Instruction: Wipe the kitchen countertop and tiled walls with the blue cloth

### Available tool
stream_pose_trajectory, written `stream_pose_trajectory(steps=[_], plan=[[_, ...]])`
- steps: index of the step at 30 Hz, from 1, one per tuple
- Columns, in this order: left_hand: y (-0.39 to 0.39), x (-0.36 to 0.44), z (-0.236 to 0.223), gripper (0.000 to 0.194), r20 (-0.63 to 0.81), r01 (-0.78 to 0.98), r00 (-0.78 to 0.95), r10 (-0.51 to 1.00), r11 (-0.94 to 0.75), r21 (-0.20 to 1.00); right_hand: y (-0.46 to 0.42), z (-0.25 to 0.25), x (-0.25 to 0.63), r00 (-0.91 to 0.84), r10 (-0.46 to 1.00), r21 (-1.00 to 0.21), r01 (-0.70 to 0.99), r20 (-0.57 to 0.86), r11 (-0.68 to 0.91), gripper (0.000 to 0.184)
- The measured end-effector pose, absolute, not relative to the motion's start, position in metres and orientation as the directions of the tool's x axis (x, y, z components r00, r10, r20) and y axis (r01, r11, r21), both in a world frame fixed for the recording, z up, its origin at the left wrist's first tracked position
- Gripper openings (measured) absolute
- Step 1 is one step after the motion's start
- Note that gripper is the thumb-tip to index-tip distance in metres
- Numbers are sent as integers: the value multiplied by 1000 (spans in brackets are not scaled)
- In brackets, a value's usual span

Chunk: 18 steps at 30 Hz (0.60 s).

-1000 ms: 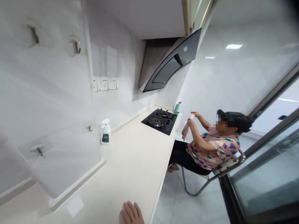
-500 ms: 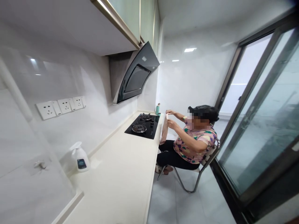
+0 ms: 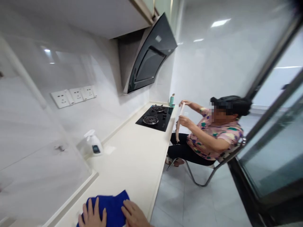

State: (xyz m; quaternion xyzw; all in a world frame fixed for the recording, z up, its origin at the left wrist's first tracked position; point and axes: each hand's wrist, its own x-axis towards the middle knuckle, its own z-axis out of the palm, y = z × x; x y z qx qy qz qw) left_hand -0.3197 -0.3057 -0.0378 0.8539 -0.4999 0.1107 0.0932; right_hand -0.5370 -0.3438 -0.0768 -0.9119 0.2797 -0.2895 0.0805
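Observation:
A blue cloth lies on the pale countertop at the bottom of the view. My left hand rests flat on its left part, fingers spread. At the cloth's right edge is my right hand, its fingers together and bent over the fabric; the thumb side is mostly hidden. A white spray bottle stands farther along the counter, against the wall.
A black gas hob is set in the far counter under a slanted range hood. A green bottle stands behind it. To the right, a seated person holds up a pale cloth. Wall sockets are at left.
My hands and the blue cloth have come into view at the bottom. The camera has tipped down and left, so the room appears higher and farther right. The person's pale cloth has shifted.

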Motion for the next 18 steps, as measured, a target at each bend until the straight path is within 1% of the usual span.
stream_pose_trajectory(steps=[1, 3, 5, 7, 9, 10, 12, 13, 14, 16, 18], plan=[[-297, -318, -33, 55, 272, -866, 488, -829, -500, 29, -342, -70, -545, 694, -582, -350, -467, 424, -812, 58], [-285, -325, -25, 55, 232, -837, 535, -812, -548, 12, -344, -58, -561, 730, -598, -390, -471, 331, -791, 55], [-277, -340, -23, 57, 188, -809, 578, -794, -587, 6, -352, -50, -578, 743, -602, -388, -483, 294, -785, 50], [-273, -358, -24, 58, 137, -805, 589, -796, -592, 22, -364, -45, -594, 715, -634, -368, -528, 294, -766, 43], [-268, -370, -26, 58, 90, -846, 533, -841, -528, 77, -376, -41, -603, 639, -707, -347, -617, 303, -706, 34], [-265, -373, -28, 58, 81, -870, 489, -868, -480, 113, -380, -38, -603, 582, -752, -337, -672, 310, -659, 32], [-259, -368, -31, 54, 84, -900, 412, -907, -391, 190, -383, -33, -590, 487, -811, -323, -749, 325, -579, 35], [-256, -361, -32, 53, 85, -903, 389, -917, -361, 233, -381, -30, -578, 471, -817, -323, -758, 331, -567, 38], [-254, -352, -34, 52, 88, -897, 379, -921, -343, 279, -377, -28, -565, 493, -805, -326, -740, 331, -588, 42], [-252, -328, -39, 55, 118, -874, 395, -911, -334, 353, -365, -24, -538, 632, -714, -344, -627, 301, -699, 52], [-250, -303, -45, 59, 188, -866, 437, -880, -355, 353, -354, -21, -521, 762, -601, -380, -496, 240, -781, 59]])
